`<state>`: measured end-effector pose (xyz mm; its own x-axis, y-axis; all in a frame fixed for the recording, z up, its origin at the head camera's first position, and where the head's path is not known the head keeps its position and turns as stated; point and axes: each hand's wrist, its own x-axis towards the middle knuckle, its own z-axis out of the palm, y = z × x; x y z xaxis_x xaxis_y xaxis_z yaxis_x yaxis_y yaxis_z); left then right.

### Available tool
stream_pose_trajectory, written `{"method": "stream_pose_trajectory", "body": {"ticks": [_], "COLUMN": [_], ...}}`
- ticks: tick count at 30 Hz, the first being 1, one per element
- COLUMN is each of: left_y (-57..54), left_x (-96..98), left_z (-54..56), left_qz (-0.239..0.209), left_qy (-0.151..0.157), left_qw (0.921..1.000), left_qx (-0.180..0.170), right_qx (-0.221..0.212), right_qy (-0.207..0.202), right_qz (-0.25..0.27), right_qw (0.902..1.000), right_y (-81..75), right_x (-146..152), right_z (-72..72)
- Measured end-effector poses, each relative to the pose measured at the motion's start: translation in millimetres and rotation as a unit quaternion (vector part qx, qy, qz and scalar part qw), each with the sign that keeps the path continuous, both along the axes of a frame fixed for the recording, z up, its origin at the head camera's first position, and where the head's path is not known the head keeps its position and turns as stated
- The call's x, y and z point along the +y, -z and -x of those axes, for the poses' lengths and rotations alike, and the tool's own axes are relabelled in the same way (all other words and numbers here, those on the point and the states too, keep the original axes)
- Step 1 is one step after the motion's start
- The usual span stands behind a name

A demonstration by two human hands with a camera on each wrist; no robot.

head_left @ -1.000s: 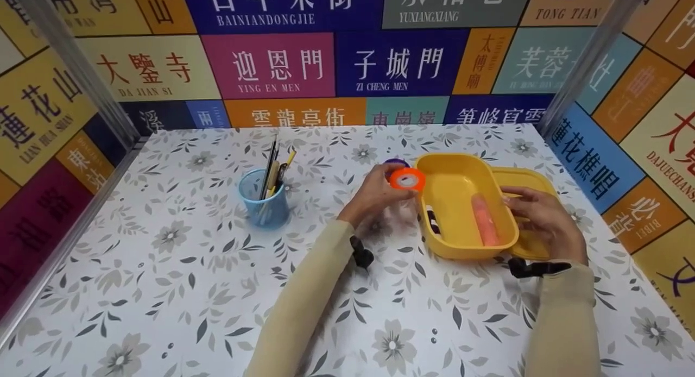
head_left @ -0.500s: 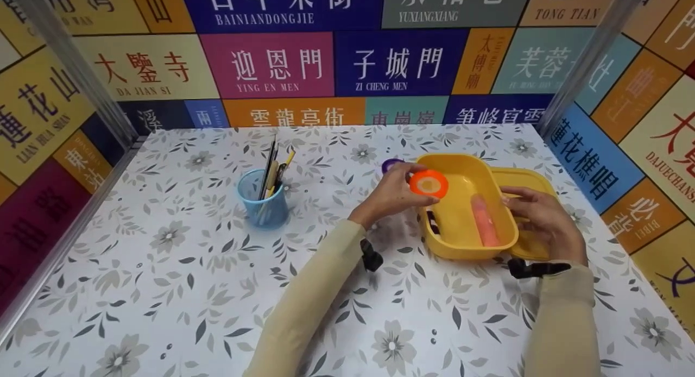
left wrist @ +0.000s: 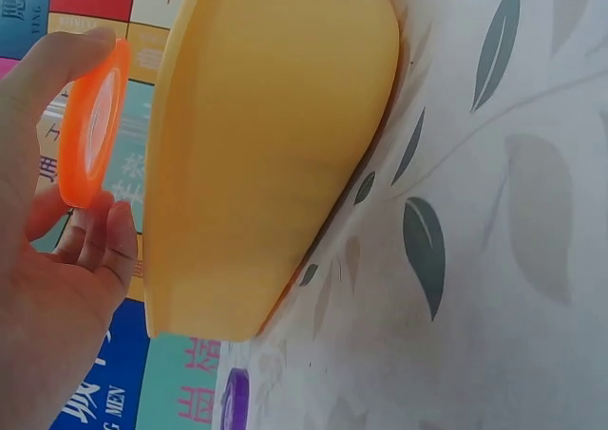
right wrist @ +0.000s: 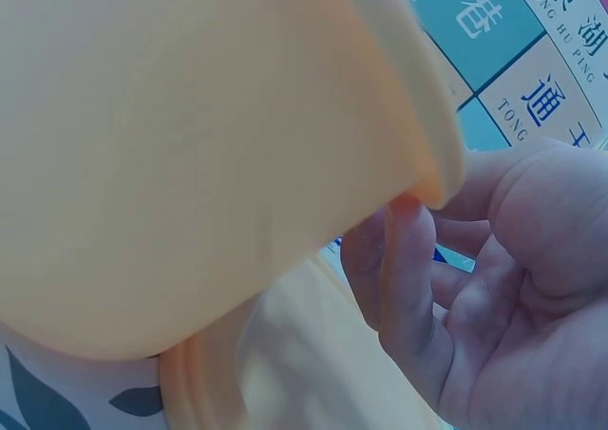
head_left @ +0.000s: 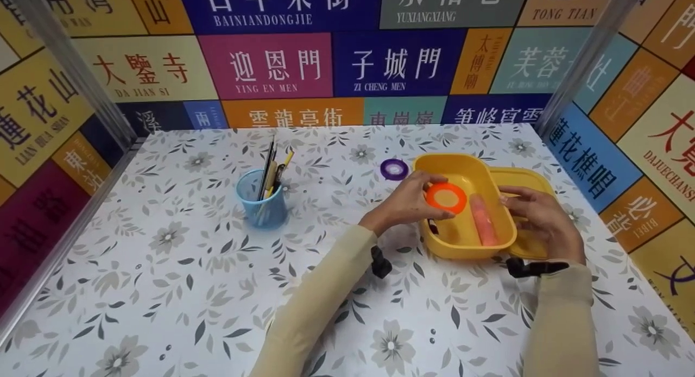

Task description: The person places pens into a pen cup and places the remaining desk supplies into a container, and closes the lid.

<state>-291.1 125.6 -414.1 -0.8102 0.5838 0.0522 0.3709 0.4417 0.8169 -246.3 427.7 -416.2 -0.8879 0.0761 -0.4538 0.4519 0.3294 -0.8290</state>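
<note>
Over the left part of a yellow open box (head_left: 469,252), my left hand (head_left: 404,202) pinches an orange ring-shaped tape roll (head_left: 460,195) between thumb and fingers. The left wrist view shows the roll (left wrist: 93,126) upright beside the box's rim. My right hand (head_left: 545,222) grips the box's right rim; fingertips (right wrist: 410,223) press just under it in the right wrist view. Inside the box lie a long pink object (head_left: 483,222) and a small dark-and-white piece (head_left: 433,226), the latter partly hidden by the left hand.
A purple ring-shaped roll (head_left: 394,169) lies on the table behind the left hand. The yellow lid (head_left: 529,180) lies right of the box, partly under the right hand. A blue cup (head_left: 266,211) with brushes and pencils (head_left: 270,176) stands to the left on a floral cloth.
My left hand has carried the orange tape roll rightward, from the box's left edge to over its inside. The purple roll is now uncovered. The right hand stays at the rim.
</note>
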Motion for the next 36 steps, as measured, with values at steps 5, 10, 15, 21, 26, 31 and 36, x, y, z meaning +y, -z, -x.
{"method": "stream_pose_trajectory", "body": {"ticks": [5, 10, 15, 21, 26, 31, 36], "left_y": [-2.0, -5.4, -5.0, -2.8, -4.5, -1.8, -1.1], "left_x": [10.3, 24.8, 33.6, 40.7, 44.8, 45.6, 45.8], "left_z": [-7.5, -15.4, -16.9, -16.3, -16.7, -16.5, -15.3], "left_qz": [0.013, 0.041, 0.075, 0.123, 0.16, 0.165, 0.174], "left_qy": [0.022, 0.058, 0.065, 0.064, 0.076, 0.084, 0.086], "left_qw": [0.9996, 0.9968, 0.9936, 0.9889, 0.9815, 0.9793, 0.9764], "left_qx": [0.012, 0.037, 0.053, 0.053, 0.073, 0.082, 0.095], "right_qx": [0.001, 0.012, 0.021, 0.008, 0.007, 0.009, 0.009], "right_qy": [0.001, -0.005, -0.008, 0.001, 0.004, 0.004, 0.004], "right_qz": [-0.001, -0.001, -0.001, -0.002, -0.002, 0.007, -0.001], "right_qw": [1.0, 0.9999, 0.9997, 1.0, 1.0, 0.9999, 1.0], "right_y": [-0.1, 0.3, 0.9, -0.2, -0.1, 0.6, 1.1], "right_x": [0, 1, 1, 0, 0, 1, 1], "right_z": [0.5, 0.4, 0.0, 0.9, 2.0, 0.5, 0.3]}}
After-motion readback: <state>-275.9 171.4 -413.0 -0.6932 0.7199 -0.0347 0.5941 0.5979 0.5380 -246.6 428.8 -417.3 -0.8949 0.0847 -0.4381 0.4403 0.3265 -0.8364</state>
